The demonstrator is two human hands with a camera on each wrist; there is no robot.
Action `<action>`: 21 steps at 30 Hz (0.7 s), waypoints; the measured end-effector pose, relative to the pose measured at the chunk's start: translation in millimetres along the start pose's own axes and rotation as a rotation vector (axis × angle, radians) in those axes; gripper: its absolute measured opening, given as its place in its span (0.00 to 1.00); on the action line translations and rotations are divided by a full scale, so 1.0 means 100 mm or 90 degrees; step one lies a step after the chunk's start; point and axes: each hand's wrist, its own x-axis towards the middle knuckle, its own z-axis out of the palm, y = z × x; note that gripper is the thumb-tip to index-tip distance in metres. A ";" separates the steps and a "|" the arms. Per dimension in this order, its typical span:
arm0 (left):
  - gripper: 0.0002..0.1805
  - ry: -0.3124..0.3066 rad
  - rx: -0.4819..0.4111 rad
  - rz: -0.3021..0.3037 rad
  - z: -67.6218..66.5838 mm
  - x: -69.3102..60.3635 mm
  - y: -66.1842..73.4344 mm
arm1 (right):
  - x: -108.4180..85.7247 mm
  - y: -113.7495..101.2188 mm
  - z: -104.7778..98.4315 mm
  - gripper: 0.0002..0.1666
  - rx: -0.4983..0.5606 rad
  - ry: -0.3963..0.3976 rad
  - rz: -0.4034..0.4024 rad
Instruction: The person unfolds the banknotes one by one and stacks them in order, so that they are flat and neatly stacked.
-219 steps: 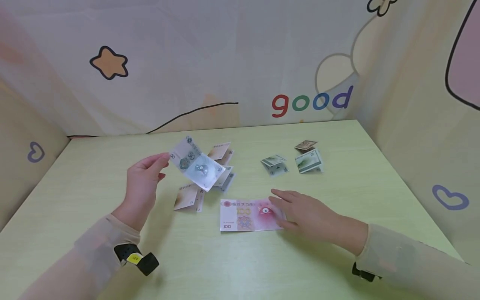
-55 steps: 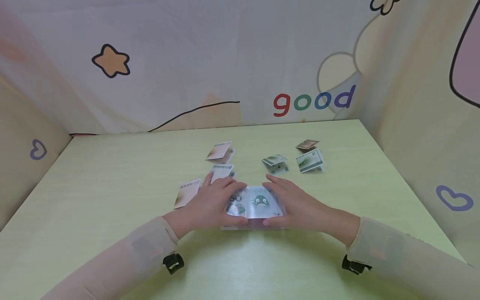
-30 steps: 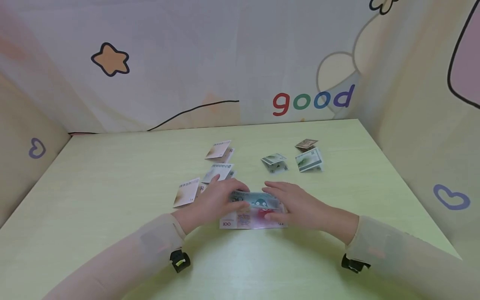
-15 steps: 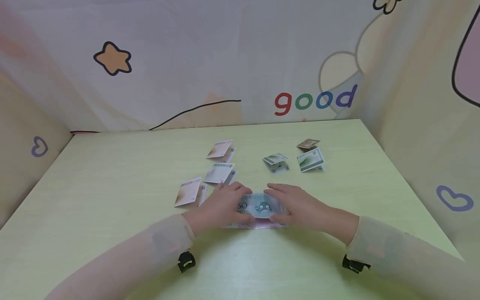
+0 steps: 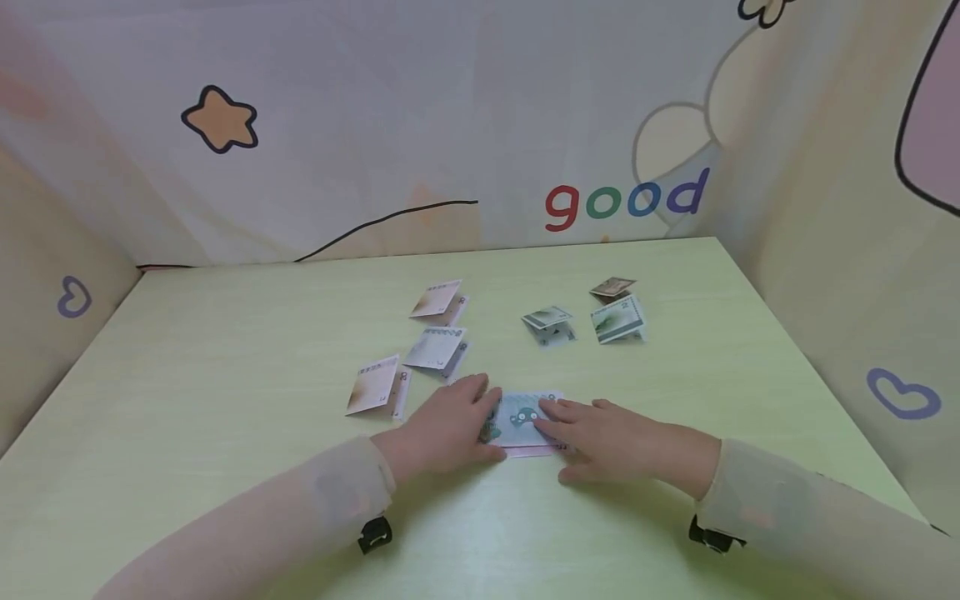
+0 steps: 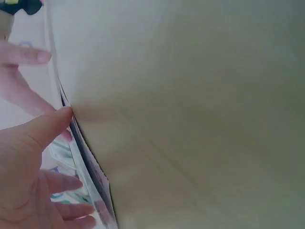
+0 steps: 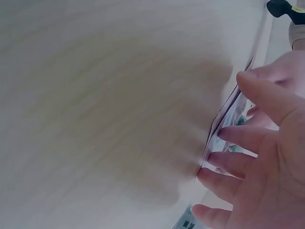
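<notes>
From here I see the left hand [image 5: 448, 429] with fingers loosely spread at one end of the blue note [image 5: 517, 425], and the right hand [image 5: 626, 440] laying fairly straight fingers over the other. The blue note sits on the pink note [image 5: 528, 452], whose near edge peeks out. Flattening and aligning, I'd judge; that calls for light, even pressure. Beyond, a half-folded tan note [image 5: 372, 386] could get bumped; green notes [image 5: 618, 318] and a brown note [image 5: 612, 287] seem out of the way.
</notes>
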 end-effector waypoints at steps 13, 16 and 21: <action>0.40 -0.110 0.023 0.079 0.04 -0.35 0.12 | -0.03 0.03 0.01 0.40 0.000 0.009 -0.018; 0.42 -0.125 0.034 0.082 0.04 -0.36 0.13 | -0.04 0.04 0.02 0.40 0.009 0.000 -0.013; 0.46 -0.142 0.032 0.086 0.05 -0.39 0.13 | -0.04 0.05 0.02 0.41 0.010 -0.017 -0.015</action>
